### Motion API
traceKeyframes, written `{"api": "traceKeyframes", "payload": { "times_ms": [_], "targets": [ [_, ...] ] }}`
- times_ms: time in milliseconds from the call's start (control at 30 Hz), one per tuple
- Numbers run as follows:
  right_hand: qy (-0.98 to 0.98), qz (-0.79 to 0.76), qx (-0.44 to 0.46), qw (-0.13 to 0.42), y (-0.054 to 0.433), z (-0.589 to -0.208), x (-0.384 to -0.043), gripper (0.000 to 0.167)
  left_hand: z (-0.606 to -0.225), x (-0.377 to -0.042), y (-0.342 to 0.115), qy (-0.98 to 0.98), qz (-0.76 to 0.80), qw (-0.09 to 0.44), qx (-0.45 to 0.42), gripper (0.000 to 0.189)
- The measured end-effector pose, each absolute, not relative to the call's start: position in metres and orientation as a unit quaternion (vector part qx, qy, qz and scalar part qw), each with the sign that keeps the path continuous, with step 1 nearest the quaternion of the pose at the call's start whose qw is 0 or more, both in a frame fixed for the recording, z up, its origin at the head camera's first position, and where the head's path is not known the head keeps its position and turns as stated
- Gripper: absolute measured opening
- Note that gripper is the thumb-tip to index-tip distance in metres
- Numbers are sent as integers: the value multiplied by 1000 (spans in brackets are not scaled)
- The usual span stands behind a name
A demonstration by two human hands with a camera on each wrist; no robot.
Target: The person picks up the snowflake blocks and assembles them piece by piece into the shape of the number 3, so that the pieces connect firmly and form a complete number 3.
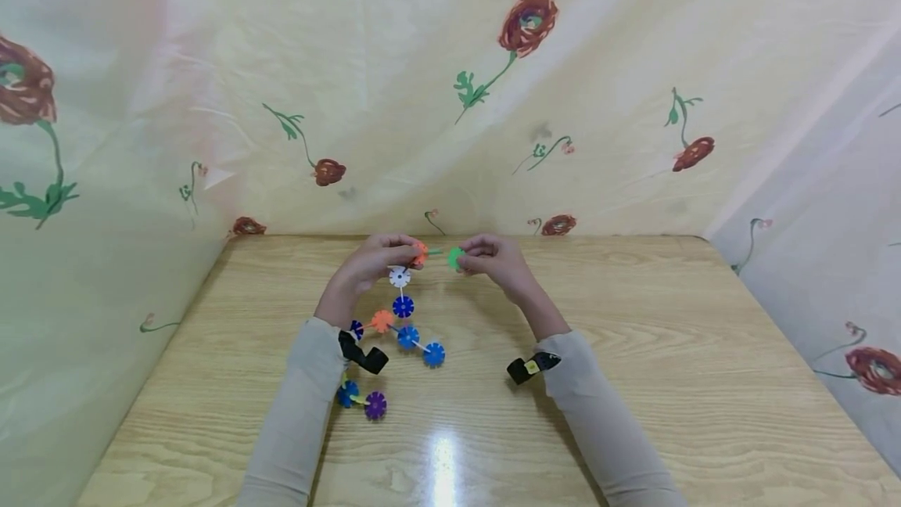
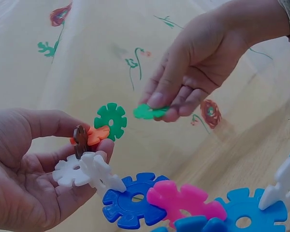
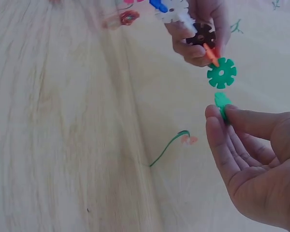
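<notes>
Near the table's back edge my left hand pinches an orange notched disc at the end of a chain of interlocking plastic discs. A green disc is joined to that orange one. Down the chain come a brown disc, white discs, a dark blue disc and a pink disc. My right hand pinches a loose, lighter green disc between thumb and fingers. In the right wrist view a small gap separates the two green discs.
More of the chain, with blue discs, an orange disc and a purple disc, lies on the wooden table, partly behind the left forearm. A flowered cloth rises behind the table.
</notes>
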State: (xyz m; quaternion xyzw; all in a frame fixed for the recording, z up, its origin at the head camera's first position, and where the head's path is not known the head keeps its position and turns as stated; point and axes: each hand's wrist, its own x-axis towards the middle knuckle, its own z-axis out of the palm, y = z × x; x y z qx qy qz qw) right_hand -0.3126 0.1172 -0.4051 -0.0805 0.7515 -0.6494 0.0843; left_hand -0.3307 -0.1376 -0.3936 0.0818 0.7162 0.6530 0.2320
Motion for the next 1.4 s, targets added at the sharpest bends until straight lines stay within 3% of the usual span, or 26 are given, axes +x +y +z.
{"api": "traceKeyframes", "payload": {
  "times_ms": [767,1033,1400],
  "targets": [
    [719,-685,-79,89,111,-402,-309,23,-392,-329,-132,716,649,240,90,29],
    [714,-692,-81,71,112,-403,-309,29,-391,-327,-125,703,658,249,106,34],
    [722,-684,-73,75,114,-401,-308,28,-390,-325,-118,697,668,249,75,34]
  ]
}}
